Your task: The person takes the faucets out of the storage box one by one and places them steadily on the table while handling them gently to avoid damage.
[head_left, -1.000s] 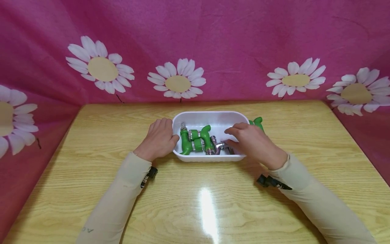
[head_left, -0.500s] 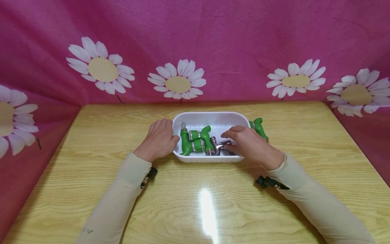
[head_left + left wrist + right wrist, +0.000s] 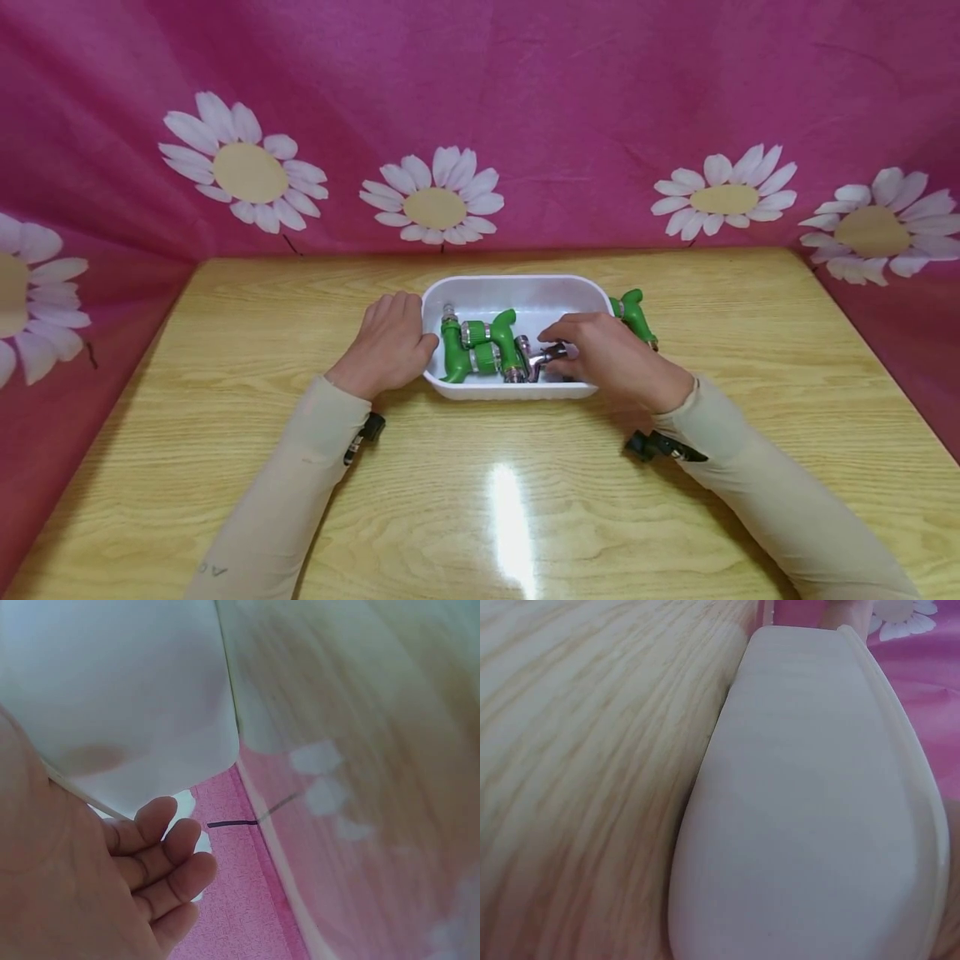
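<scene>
Left hand [image 3: 386,346] gripping white plastic tub [image 3: 495,392] by left rim | right hand [image 3: 618,354] at chrome faucet [image 3: 534,360] inside tub, cannot tell if grasping | 2 green faucets [image 3: 454,354] in tub's left part | 1 other green faucet [image 3: 636,317] outside, beside right end

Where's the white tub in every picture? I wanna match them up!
Head: the white tub is around the middle, on the wooden table.
Left wrist: the white tub fills the top left, cut off by the edges.
Right wrist: the white tub is the big pale shape from the middle rightward, cut off at the bottom.
Shared landmark: the pink cloth shows in all three.
</scene>
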`<state>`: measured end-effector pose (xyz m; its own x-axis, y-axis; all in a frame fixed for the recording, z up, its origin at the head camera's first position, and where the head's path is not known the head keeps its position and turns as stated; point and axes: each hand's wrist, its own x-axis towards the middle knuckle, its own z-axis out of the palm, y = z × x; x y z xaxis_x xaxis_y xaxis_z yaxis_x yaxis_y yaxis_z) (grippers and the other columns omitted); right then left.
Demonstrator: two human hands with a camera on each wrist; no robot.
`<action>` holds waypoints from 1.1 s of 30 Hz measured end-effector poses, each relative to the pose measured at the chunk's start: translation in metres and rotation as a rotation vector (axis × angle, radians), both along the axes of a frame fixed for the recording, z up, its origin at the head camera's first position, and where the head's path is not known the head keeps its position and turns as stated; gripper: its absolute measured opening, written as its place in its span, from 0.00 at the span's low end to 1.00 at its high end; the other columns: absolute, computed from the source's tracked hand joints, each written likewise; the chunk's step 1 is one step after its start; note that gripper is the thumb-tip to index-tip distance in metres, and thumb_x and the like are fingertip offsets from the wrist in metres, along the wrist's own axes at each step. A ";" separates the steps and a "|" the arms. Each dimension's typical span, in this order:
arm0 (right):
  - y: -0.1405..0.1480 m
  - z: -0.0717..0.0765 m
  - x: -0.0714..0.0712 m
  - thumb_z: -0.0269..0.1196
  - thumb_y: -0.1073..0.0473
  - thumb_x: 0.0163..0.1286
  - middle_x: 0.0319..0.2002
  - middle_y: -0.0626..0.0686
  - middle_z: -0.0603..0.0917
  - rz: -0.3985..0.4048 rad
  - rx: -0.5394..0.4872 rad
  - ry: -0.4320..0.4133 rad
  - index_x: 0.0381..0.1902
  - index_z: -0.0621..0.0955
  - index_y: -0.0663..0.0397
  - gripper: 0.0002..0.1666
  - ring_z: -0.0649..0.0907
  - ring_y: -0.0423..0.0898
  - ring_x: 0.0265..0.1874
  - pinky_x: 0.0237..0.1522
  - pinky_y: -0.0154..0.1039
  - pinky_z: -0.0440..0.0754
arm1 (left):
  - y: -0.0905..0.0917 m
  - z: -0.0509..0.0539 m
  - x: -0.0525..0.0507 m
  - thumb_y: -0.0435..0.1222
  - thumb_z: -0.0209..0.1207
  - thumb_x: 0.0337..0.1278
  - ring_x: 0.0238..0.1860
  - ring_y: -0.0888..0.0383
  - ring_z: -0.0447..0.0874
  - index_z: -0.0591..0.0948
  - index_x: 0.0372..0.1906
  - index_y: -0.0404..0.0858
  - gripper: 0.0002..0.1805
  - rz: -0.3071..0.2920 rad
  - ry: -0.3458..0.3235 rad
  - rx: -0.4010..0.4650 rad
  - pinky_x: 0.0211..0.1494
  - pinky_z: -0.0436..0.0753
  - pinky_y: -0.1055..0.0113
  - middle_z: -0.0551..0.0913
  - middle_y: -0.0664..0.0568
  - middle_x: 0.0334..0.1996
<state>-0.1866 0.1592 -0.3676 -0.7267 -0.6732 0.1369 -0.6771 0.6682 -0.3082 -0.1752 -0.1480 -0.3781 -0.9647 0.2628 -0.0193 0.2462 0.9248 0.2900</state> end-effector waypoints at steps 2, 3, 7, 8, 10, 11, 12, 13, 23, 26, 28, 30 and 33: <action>0.000 0.000 0.000 0.77 0.56 0.60 0.47 0.53 0.91 -0.009 0.006 -0.012 0.51 0.88 0.56 0.21 0.89 0.46 0.45 0.48 0.45 0.87 | 0.000 0.000 0.000 0.43 0.47 0.68 0.48 0.46 0.64 0.68 0.59 0.26 0.25 -0.001 0.005 -0.001 0.58 0.66 0.54 0.70 0.42 0.44; 0.000 0.000 0.000 0.76 0.56 0.61 0.47 0.53 0.91 -0.012 0.008 -0.016 0.51 0.88 0.56 0.21 0.89 0.46 0.45 0.49 0.46 0.87 | 0.000 -0.001 0.000 0.43 0.47 0.68 0.48 0.46 0.64 0.68 0.58 0.26 0.25 0.000 0.007 0.001 0.58 0.66 0.54 0.70 0.42 0.44; 0.000 0.000 0.000 0.76 0.57 0.61 0.47 0.53 0.91 -0.021 0.017 -0.024 0.51 0.88 0.56 0.21 0.89 0.46 0.45 0.49 0.46 0.87 | 0.000 -0.002 0.000 0.43 0.48 0.68 0.48 0.46 0.64 0.68 0.58 0.25 0.26 0.000 0.012 -0.002 0.58 0.66 0.53 0.70 0.41 0.44; 0.000 0.000 0.000 0.76 0.57 0.61 0.47 0.53 0.91 -0.022 0.019 -0.024 0.51 0.89 0.56 0.20 0.89 0.46 0.45 0.48 0.47 0.87 | 0.000 -0.002 0.000 0.43 0.48 0.68 0.48 0.46 0.64 0.68 0.58 0.25 0.26 0.001 0.012 -0.004 0.59 0.65 0.54 0.70 0.41 0.44; 0.000 0.000 0.000 0.76 0.57 0.61 0.47 0.53 0.91 -0.024 0.022 -0.023 0.51 0.89 0.56 0.20 0.89 0.46 0.45 0.48 0.47 0.87 | 0.001 -0.002 0.001 0.43 0.48 0.68 0.48 0.46 0.63 0.68 0.59 0.25 0.26 0.002 0.014 -0.011 0.60 0.65 0.53 0.69 0.41 0.44; 0.000 0.000 0.000 0.76 0.57 0.62 0.47 0.53 0.91 -0.023 0.022 -0.022 0.51 0.88 0.56 0.20 0.89 0.46 0.44 0.48 0.47 0.87 | 0.001 -0.003 0.001 0.43 0.48 0.68 0.48 0.46 0.63 0.67 0.59 0.25 0.26 0.002 0.017 -0.013 0.60 0.65 0.53 0.69 0.41 0.44; 0.000 0.000 0.000 0.76 0.57 0.61 0.47 0.53 0.91 -0.024 0.023 -0.021 0.51 0.88 0.56 0.20 0.89 0.46 0.44 0.48 0.47 0.87 | 0.001 -0.003 0.000 0.43 0.48 0.68 0.48 0.46 0.63 0.67 0.59 0.25 0.26 0.002 0.021 -0.017 0.61 0.65 0.53 0.69 0.41 0.44; 0.000 0.000 0.000 0.76 0.57 0.61 0.47 0.53 0.91 -0.024 0.023 -0.020 0.51 0.88 0.56 0.20 0.89 0.46 0.44 0.48 0.47 0.87 | 0.001 -0.003 0.000 0.43 0.48 0.68 0.48 0.46 0.63 0.68 0.59 0.25 0.26 0.002 0.026 -0.018 0.61 0.65 0.52 0.69 0.41 0.44; -0.001 0.000 0.000 0.77 0.57 0.60 0.47 0.53 0.91 -0.014 0.017 -0.004 0.51 0.88 0.56 0.21 0.89 0.47 0.44 0.48 0.47 0.87 | 0.000 -0.003 0.002 0.41 0.49 0.66 0.47 0.45 0.66 0.70 0.53 0.25 0.23 -0.010 0.102 -0.011 0.59 0.68 0.51 0.71 0.40 0.42; -0.001 0.000 -0.001 0.77 0.57 0.60 0.47 0.53 0.91 -0.014 0.017 -0.007 0.51 0.88 0.56 0.21 0.89 0.47 0.44 0.48 0.47 0.87 | 0.000 -0.002 0.003 0.40 0.49 0.65 0.47 0.44 0.66 0.71 0.52 0.24 0.22 -0.016 0.106 -0.006 0.58 0.68 0.51 0.71 0.40 0.41; -0.001 0.001 0.000 0.77 0.57 0.60 0.47 0.53 0.91 -0.017 0.023 -0.011 0.51 0.88 0.56 0.21 0.89 0.47 0.44 0.48 0.47 0.87 | 0.000 -0.001 0.003 0.40 0.49 0.65 0.47 0.44 0.66 0.71 0.52 0.24 0.22 -0.017 0.097 -0.004 0.58 0.68 0.51 0.72 0.40 0.42; -0.001 0.001 0.000 0.76 0.58 0.61 0.48 0.53 0.91 -0.020 0.029 -0.019 0.51 0.88 0.56 0.21 0.89 0.46 0.44 0.48 0.47 0.87 | 0.000 -0.001 0.003 0.40 0.49 0.66 0.48 0.44 0.66 0.70 0.53 0.24 0.23 -0.016 0.084 -0.009 0.59 0.68 0.51 0.72 0.40 0.43; -0.001 0.001 0.000 0.76 0.58 0.61 0.48 0.53 0.91 -0.023 0.038 -0.025 0.52 0.88 0.56 0.21 0.89 0.47 0.45 0.49 0.47 0.87 | 0.001 0.000 0.002 0.41 0.48 0.66 0.49 0.45 0.66 0.70 0.55 0.24 0.24 -0.013 0.063 -0.019 0.60 0.68 0.51 0.72 0.40 0.43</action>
